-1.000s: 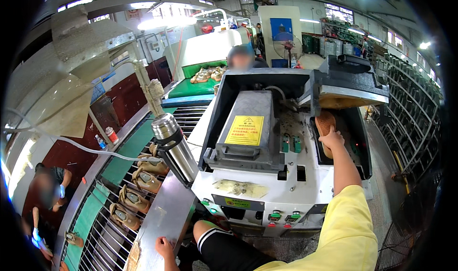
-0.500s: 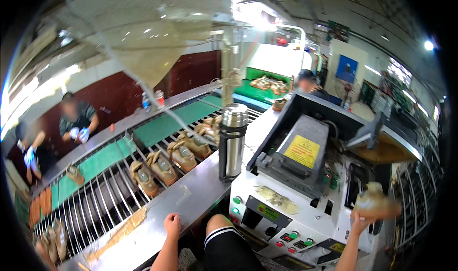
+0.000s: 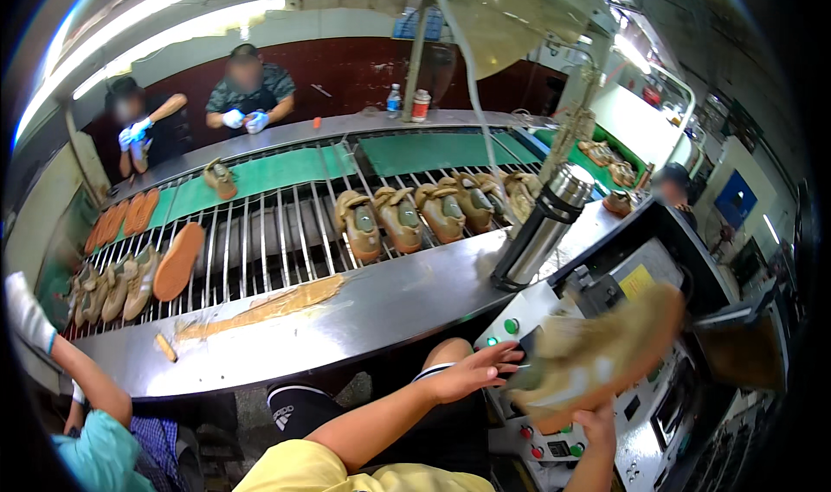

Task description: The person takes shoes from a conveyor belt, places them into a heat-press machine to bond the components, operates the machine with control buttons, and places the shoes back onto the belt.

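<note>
A tan shoe (image 3: pixel 582 360) with an orange-brown sole is held up at the right, blurred by motion. My right hand (image 3: pixel 595 424) grips it from below at the sole, fingers partly hidden behind it. Close to the shoe's opening, my left hand (image 3: pixel 479 373) reaches toward it with fingers stretched apart, holding nothing. Beneath and behind the shoe stands a white machine (image 3: pixel 537 315) with green and red buttons, partly covered by it.
A steel ledge (image 3: pixel 415 295) carries a steel flask (image 3: pixel 545 228). Beyond it, a roller conveyor (image 3: pixel 286 241) holds a row of tan shoes (image 3: pixel 440 211) and several orange soles (image 3: pixel 143 211). Two gloved people work across it. A co-worker's gloved hand (image 3: pixel 30 315) is at the left.
My view has swung left. The shoe and my right hand have come from beside the machine to in front of me. My left hand has opened and moved toward the shoe.
</note>
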{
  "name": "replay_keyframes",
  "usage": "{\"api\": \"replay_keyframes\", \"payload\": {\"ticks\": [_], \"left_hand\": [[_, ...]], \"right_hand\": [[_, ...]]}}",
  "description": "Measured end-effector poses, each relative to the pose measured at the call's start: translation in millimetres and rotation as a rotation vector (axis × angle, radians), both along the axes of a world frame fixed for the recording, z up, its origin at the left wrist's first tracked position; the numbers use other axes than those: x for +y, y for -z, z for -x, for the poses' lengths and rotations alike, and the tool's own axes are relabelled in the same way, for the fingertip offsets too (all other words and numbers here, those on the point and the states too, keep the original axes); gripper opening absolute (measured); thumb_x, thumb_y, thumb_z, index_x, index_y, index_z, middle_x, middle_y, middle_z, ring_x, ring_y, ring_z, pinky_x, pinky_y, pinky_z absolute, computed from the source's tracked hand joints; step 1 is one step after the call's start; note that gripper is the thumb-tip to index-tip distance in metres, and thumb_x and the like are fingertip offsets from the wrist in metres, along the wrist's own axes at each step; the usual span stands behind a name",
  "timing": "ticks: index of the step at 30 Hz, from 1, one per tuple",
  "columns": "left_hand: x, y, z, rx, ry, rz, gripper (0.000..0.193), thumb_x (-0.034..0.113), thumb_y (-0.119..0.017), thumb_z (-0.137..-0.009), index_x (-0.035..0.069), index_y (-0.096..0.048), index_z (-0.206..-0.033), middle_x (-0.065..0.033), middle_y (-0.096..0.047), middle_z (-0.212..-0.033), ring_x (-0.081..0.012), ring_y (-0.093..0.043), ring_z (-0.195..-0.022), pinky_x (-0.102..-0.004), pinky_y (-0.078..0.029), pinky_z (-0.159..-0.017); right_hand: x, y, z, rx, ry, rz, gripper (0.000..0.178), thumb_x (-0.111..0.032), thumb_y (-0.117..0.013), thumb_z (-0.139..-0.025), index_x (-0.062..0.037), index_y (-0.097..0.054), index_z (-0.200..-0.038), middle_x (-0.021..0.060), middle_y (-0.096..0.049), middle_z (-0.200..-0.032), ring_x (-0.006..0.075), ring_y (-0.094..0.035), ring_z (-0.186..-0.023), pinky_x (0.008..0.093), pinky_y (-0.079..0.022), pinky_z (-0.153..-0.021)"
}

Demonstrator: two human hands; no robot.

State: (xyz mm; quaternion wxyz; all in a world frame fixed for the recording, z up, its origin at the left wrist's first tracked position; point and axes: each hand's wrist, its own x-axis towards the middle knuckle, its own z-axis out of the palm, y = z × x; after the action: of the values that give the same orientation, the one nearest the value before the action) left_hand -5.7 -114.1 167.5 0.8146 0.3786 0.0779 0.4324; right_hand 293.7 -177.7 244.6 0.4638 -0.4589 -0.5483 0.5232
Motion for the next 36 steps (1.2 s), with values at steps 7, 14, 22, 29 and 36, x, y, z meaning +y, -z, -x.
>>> {"api": "replay_keyframes", "payload": {"ticks": [7,14,22,29,36], "left_hand": [[-17,57,144,-0.104,-0.749,0.626,0.051,0.030,-0.062,-0.086,0.006,-0.050,-0.129,-0.0147,-0.059,-0.124,-0.0323,-0.057,-0.112,-0.0500,-0.046,-0.097],[50,76,330,0.222,-0.971,0.526,0.039,0.022,-0.059,-0.089,0.001,-0.053,-0.122,-0.0143,-0.063,-0.114,-0.0283,-0.062,-0.103,-0.0425,-0.049,-0.093],[197,75,439,0.983,-1.257,0.464,0.033,0.003,-0.073,-0.071,-0.003,-0.062,-0.101,-0.0139,-0.065,-0.098,-0.0277,-0.066,-0.087,-0.0426,-0.054,-0.073],[230,168,484,1.336,-1.436,0.499,0.033,0.013,-0.072,-0.063,0.000,-0.066,-0.093,-0.0113,-0.066,-0.091,-0.0249,-0.065,-0.083,-0.0361,-0.050,-0.072],[159,156,423,1.426,-1.523,0.116,0.053,0.035,-0.068,-0.080,-0.001,-0.058,-0.117,-0.0181,-0.062,-0.117,-0.0307,-0.057,-0.111,-0.0382,-0.042,-0.097]], "right_hand": [[49,-16,110,-0.427,-0.579,0.146,0.061,-0.015,-0.070,-0.082,0.0009,-0.045,-0.135,0.0125,-0.059,-0.122,0.0197,-0.054,-0.114,0.0330,-0.041,-0.099],[39,122,143,-0.526,-0.335,0.022,0.032,-0.013,-0.072,-0.078,-0.0018,-0.064,-0.107,0.0084,-0.067,-0.090,0.0153,-0.065,-0.080,0.0288,-0.052,-0.074],[26,152,217,-0.640,-0.273,-0.172,0.009,-0.015,-0.066,-0.080,-0.0100,-0.067,-0.088,0.0088,-0.065,-0.077,0.0264,-0.064,-0.069,0.0356,-0.052,-0.063],[51,153,255,-0.676,-0.287,-0.241,0.008,-0.015,-0.062,-0.079,-0.0080,-0.064,-0.076,0.0114,-0.062,-0.070,0.0293,-0.061,-0.063,0.0377,-0.050,-0.059],[143,190,382,-0.704,-0.479,-0.603,0.046,-0.024,-0.068,-0.075,-0.0066,-0.057,-0.116,0.0201,-0.048,-0.123,0.0391,-0.048,-0.111,0.0478,-0.040,-0.094]]}}
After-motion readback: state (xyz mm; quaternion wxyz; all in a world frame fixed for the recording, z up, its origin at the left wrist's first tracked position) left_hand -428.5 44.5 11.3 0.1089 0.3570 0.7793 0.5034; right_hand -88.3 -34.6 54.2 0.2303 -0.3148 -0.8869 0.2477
